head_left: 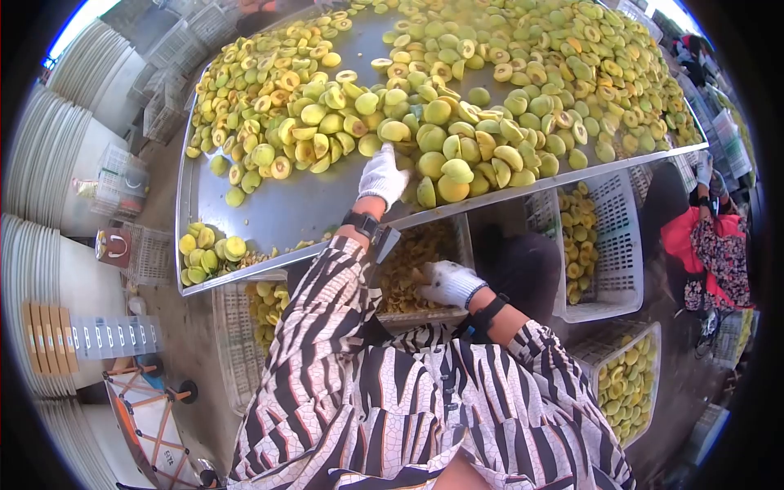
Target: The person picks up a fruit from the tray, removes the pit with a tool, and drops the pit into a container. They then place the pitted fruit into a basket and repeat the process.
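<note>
Halved yellow-green stone fruits (457, 170) lie heaped on a metal-topped table (327, 200); some show brown pit hollows. My left hand (384, 175), in a white knitted glove, reaches over the table's front edge. Its index finger is stretched out against a fruit at the edge of the heap, while the other fingers are partly hidden. Lower down, my right hand (451, 283), also gloved, is over a crate of brownish pits and scraps (400, 282) below the table edge. Its fingers are drawn together, and whatever is between them is too small to make out.
White plastic crates of fruit stand under the table, one at the right (616, 261) and one lower right (629, 376). A few fruits (208, 249) sit at the table's left corner. Stacked white trays (41, 155) and a folding stool (155, 425) are at left. Another person (710, 245) sits at right.
</note>
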Motion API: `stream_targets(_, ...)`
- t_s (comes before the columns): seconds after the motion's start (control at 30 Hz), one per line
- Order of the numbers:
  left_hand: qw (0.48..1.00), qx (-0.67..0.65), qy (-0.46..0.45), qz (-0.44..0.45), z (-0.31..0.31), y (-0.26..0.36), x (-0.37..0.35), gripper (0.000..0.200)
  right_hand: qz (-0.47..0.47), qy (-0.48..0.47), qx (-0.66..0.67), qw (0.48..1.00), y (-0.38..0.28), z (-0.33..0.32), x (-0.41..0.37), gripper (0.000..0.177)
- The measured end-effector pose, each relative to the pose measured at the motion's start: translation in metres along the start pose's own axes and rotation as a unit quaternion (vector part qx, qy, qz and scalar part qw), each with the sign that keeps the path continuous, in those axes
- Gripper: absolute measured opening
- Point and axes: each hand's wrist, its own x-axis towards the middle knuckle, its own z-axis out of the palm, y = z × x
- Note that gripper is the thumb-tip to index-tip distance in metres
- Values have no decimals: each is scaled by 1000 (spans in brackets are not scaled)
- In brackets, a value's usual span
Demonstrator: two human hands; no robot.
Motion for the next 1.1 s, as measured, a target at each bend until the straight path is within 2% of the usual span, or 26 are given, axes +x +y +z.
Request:
stream_targets(0.1, 997, -73, -6, 0, -16, -19, -17, 76, -21, 1, -1, 1000, -8, -8, -7, 46)
stream_targets(0.13, 994, -110, -8, -1, -24, -29, -27, 75, -1, 8, 22, 1000, -10, -10, -9, 46)
stream_targets(0.17, 970, -241, -14, -34, -30, -41, -40, 72, 20, 15, 45, 999, -12, -11, -12, 45)
stream_targets(0.2, 920, -390, 29, -18, -7, -77, -34, 63, 41, 23, 68, 997, -14, -10, -13, 44)
stream_targets(0.23, 836, -546, -39, -39, -15, -87, -43, 54, -1, 82, 85, 993, -7, -2, -11, 44)
stream_targets(0.27, 721, -682, -104, -59, -20, -94, -54, 45, -3, 106, 114, 988, -12, -2, -15, 45)
stream_targets(0.37, 552, -825, -95, -76, -54, -54, -116, 33, 6, 167, 180, 969, -29, -8, -24, 47)
stream_targets(0.47, 417, -889, -96, -161, -53, -36, -141, 39, -45, 194, 186, 962, -48, -10, -32, 46)
stream_targets(0.5, 459, -871, -82, -152, -46, -37, -144, 45, -34, 210, 184, 960, -56, -9, -32, 41)
stream_targets(0.6, 519, -842, -78, -125, -30, -34, -156, 45, -3, 190, 147, 971, -78, -13, -41, 43)
stream_targets(0.63, 521, -839, -58, -148, -34, -21, -166, 42, -4, 219, 122, 968, -82, -10, -41, 37)
stream_targets(0.73, 572, -805, -19, -157, -31, -11, -176, 38, -21, 227, 119, 966, -82, -7, -45, 36)
stream_targets(0.83, 564, -812, -12, -150, -31, -8, -183, 33, -4, 244, 85, 966, -78, 0, -43, 35)
stream_targets(0.93, 531, -841, -56, -90, -27, -21, -183, 41, 32, 239, 46, 969, -73, 1, -42, 33)
stream_targets(1.03, 550, -825, -109, -69, -27, -25, -190, 40, -5, 231, 12, 973, -65, -7, -52, 30)
stream_targets(1.1, 651, -749, -107, -59, -29, -26, -194, 44, -65, 252, -31, 965, -58, -7, -54, 28)
